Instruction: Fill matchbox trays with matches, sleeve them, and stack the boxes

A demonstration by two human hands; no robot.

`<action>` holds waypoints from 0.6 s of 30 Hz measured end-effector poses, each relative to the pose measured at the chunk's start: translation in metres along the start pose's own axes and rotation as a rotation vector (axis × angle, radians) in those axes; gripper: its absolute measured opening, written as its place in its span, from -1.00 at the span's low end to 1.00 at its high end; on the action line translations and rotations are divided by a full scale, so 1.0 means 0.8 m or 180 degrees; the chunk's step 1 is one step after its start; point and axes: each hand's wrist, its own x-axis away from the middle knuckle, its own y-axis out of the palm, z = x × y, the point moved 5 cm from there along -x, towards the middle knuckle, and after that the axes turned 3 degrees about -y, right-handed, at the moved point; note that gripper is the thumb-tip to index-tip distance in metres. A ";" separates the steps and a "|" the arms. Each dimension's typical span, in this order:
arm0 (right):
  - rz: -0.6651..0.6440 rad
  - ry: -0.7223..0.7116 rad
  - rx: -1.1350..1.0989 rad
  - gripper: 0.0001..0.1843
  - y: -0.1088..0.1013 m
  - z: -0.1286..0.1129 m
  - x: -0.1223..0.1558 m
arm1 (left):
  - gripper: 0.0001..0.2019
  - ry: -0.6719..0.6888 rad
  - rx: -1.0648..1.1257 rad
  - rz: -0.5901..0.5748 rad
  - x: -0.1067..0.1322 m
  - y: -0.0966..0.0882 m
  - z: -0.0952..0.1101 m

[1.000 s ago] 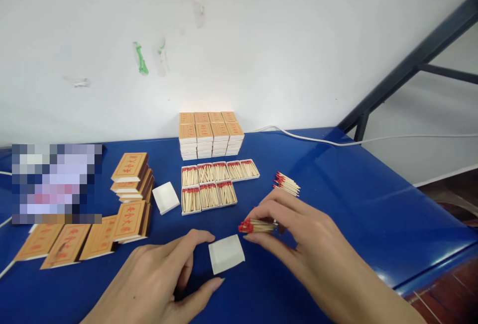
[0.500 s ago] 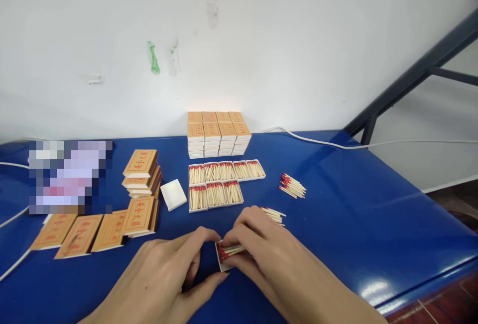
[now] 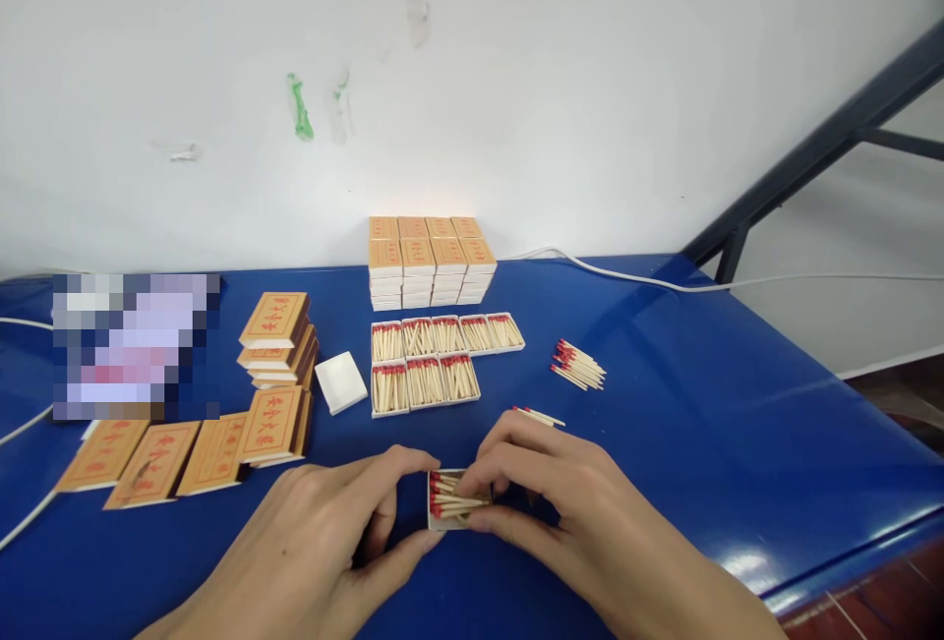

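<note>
A small white matchbox tray [image 3: 451, 500] lies on the blue table [image 3: 700, 404] near me, filled with red-tipped matches. My left hand [image 3: 324, 542] pinches the tray's left end between thumb and fingers. My right hand [image 3: 560, 512] closes on its right end, fingertips pressing on the matches. A couple of loose matches [image 3: 540, 416] lie just beyond my right hand, and a small bundle of matches [image 3: 579, 366] lies further right.
Several filled trays [image 3: 435, 357] sit in two rows mid-table, with a stack of closed matchboxes [image 3: 430, 261] behind. An empty white tray [image 3: 340, 382] and orange sleeves [image 3: 274, 343], stacked and flat, lie left. A white cable [image 3: 664, 283] runs along the back; the table edge drops off at right.
My right hand carried a bunch of matches from the table down into the white tray, which my left hand took hold of. Both hands now close around the filled tray.
</note>
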 end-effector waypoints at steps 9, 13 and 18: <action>0.0285 0.0087 -0.0146 -0.90 -0.011 0.009 0.004 | -0.73 0.0007 0.0017 -0.0010 0.001 -0.002 -0.001; 0.0364 0.0172 -0.0074 -0.89 -0.009 0.014 0.013 | -0.73 -0.0016 -0.0007 -0.0053 0.000 0.000 0.001; 0.0420 0.0110 0.0032 -0.90 -0.003 0.009 0.016 | -0.76 -0.0056 0.0012 -0.0123 0.000 0.002 -0.002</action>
